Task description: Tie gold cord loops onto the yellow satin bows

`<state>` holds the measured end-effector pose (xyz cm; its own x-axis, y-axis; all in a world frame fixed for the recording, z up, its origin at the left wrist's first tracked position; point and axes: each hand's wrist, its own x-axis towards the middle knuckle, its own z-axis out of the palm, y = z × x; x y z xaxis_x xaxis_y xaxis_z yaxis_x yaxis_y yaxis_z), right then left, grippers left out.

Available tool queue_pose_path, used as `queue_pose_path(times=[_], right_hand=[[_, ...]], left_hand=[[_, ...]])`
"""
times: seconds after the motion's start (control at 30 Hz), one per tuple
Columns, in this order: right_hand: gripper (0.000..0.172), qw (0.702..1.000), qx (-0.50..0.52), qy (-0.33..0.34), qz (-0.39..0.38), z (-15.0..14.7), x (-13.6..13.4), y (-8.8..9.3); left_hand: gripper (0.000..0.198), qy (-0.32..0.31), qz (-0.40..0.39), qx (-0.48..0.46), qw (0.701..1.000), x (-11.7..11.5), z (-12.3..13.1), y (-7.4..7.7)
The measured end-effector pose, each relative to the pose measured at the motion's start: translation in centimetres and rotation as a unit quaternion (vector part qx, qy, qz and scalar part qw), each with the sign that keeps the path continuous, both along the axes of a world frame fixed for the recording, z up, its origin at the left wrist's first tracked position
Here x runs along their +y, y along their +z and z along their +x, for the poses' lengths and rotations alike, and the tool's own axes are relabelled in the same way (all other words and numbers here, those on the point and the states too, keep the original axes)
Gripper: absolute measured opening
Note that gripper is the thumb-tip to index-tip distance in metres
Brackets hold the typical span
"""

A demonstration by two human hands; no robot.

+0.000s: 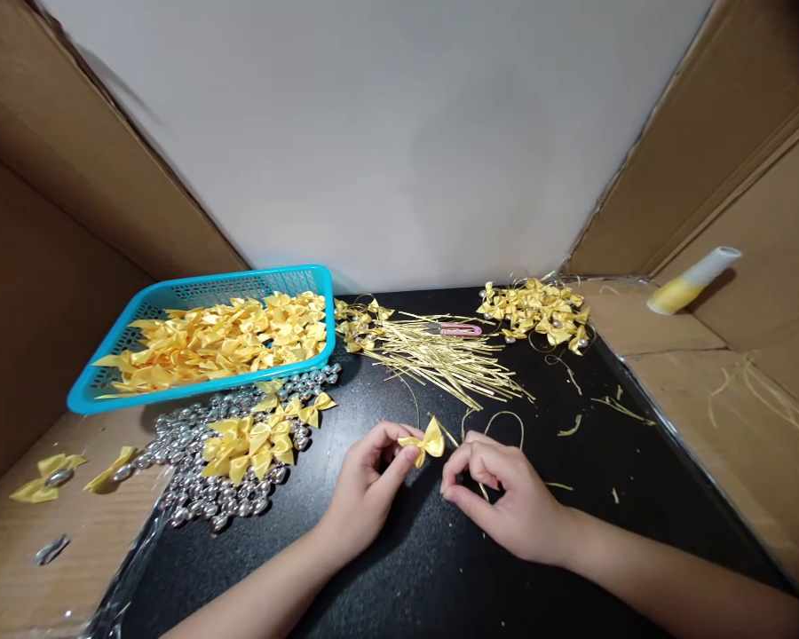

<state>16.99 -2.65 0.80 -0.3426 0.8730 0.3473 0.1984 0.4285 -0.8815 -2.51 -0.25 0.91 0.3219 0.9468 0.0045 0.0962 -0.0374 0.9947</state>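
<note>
My left hand (371,481) pinches a yellow satin ribbon bow (430,442) between thumb and fingers, just above the black tabletop (413,568). To its right, my right hand (506,497) is closed, with thumb and fingertips pressed together. A thin gold cord (520,426) loops behind that hand, and a piece of it shows between the fingers. Some cord also runs close to the bow; whether it is tied there I cannot tell. Beyond my hands lies a loose pile of gold cord lengths (449,362), with a small pink-handled tool (461,329) on top.
A blue plastic basket (200,282) full of yellow bows stands at the back left. Silver beads (200,497) and loose bows (257,444) lie before it. Bows with beads and cord (539,311) are heaped at the back right. A yellow-white tube (692,282) leans by the cardboard wall.
</note>
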Motion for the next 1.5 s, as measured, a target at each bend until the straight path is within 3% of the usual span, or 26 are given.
queue_pose_path(times=[0.33, 0.57, 0.73, 0.83, 0.9, 1.27, 1.37, 1.5], right_hand=[[0.042, 0.996, 0.052, -0.065, -0.038, 0.3, 0.3, -0.3], [0.031, 0.985, 0.115, -0.009, -0.125, 0.8, 0.2, -0.2], [0.032, 0.976, 0.167, 0.024, -0.139, 1.2, 0.2, -0.4], [0.037, 0.973, 0.184, 0.036, -0.132, 1.3, 0.3, -0.6], [0.038, 0.974, 0.183, 0.032, -0.128, 1.3, 0.3, -0.6], [0.028, 0.99, 0.105, -0.009, -0.095, 1.3, 0.4, 0.0], [0.033, 0.99, 0.111, -0.004, -0.093, 1.4, 0.2, 0.3], [0.017, 0.995, 0.051, 0.012, -0.081, 1.4, 0.0, 1.0]], left_hand=[[0.019, 0.012, -0.007, 0.038, 0.999, 0.0, 0.1, 0.3], [0.016, 0.014, 0.032, 0.081, 0.996, 0.0, 0.1, 0.2], [0.007, 0.012, 0.21, 0.117, 0.971, -0.6, -0.2, 0.2], [0.015, -0.041, 0.327, 0.088, 0.94, -1.2, -0.4, 0.1], [0.019, -0.07, 0.36, 0.071, 0.927, -1.4, -0.5, -0.1], [0.019, -0.091, 0.394, 0.08, 0.911, -1.5, -0.5, 0.4], [0.02, -0.095, 0.379, 0.072, 0.918, -1.4, -0.5, 0.3], [0.018, -0.098, 0.328, 0.069, 0.937, -1.3, -0.3, 0.4]])
